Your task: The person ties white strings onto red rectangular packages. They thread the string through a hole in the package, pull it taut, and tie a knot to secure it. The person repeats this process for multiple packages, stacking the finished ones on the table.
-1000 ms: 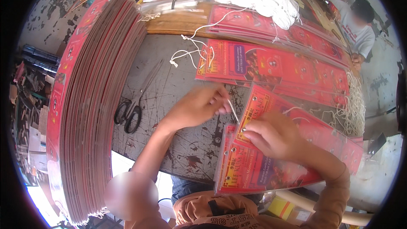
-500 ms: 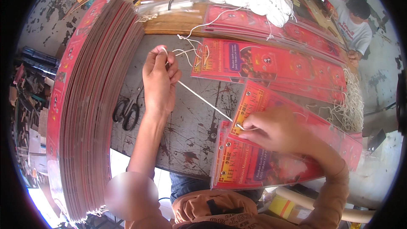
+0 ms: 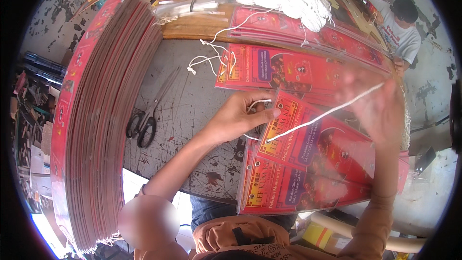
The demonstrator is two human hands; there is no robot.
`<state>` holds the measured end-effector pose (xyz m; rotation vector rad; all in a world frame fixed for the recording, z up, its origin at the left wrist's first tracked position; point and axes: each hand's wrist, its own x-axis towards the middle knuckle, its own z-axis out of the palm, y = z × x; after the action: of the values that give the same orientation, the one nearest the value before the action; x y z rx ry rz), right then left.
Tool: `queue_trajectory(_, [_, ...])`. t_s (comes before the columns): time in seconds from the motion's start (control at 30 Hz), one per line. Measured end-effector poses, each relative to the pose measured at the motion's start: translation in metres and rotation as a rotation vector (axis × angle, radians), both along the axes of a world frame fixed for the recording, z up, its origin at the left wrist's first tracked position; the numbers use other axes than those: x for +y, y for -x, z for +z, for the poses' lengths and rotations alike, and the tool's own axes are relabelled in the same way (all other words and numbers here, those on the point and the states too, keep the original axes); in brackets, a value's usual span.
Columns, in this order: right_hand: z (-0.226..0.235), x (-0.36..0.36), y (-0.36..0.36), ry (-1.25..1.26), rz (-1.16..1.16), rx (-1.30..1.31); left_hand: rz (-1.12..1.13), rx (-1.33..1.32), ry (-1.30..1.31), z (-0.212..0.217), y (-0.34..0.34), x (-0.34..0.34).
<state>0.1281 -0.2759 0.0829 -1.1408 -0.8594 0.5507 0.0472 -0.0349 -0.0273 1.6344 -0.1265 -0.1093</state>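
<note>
My left hand [image 3: 243, 118] is closed on the end of a red printed card [image 3: 298, 130], its thumb beside a metal eyelet. A loop of white string [image 3: 327, 111] shows behind that hand's fingers. From a lower eyelet the string runs straight across the card up to my right hand [image 3: 378, 108], which is smeared by motion but appears closed on it. Below, more red cards [image 3: 269, 188] with eyelets lie fanned on the table edge. Just beyond, other red cards [image 3: 298, 70] have white string tied through their eyelets.
Black-handled scissors [image 3: 144, 127] lie on the scratched grey table [image 3: 192, 163]. A tall stack of red cards [image 3: 103, 115] stands at the left. A white string bundle [image 3: 284, 0] sits at the back on more cards. Other people are at the far side.
My left hand came down and right, from holding the string out to gripping the card. My right hand left the eyelet and moved up and right, drawing the string across the card.
</note>
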Motion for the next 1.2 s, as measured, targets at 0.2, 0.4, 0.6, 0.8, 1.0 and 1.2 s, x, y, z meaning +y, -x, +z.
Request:
queue_trajectory(0.2, [0.002,-0.016,-0.028,-0.297,-0.176,0.372,-0.018,0.014,0.017,0.005,0.002,0.001])
queue_trajectory(0.4, [-0.002,-0.028,-0.05,-0.375,-0.107,0.468,-0.037,0.034,0.059,-0.001,0.002,0.0])
queue_trajectory(0.6, [0.002,-0.013,-0.031,-0.305,-0.283,0.328,-0.049,0.087,0.112,0.005,0.004,0.0])
queue_trajectory(0.8, [-0.037,0.018,-0.008,0.123,-0.434,0.187,-0.073,0.154,0.146,0.014,0.004,-0.003])
queue_trajectory(1.0, [-0.036,0.024,0.001,0.5,-0.326,0.109,-0.09,0.164,0.148,0.01,0.005,-0.002])
queue_trajectory(1.2, [-0.06,0.028,0.001,0.455,-0.38,-0.392,-0.058,0.302,0.22,0.011,0.004,-0.002])
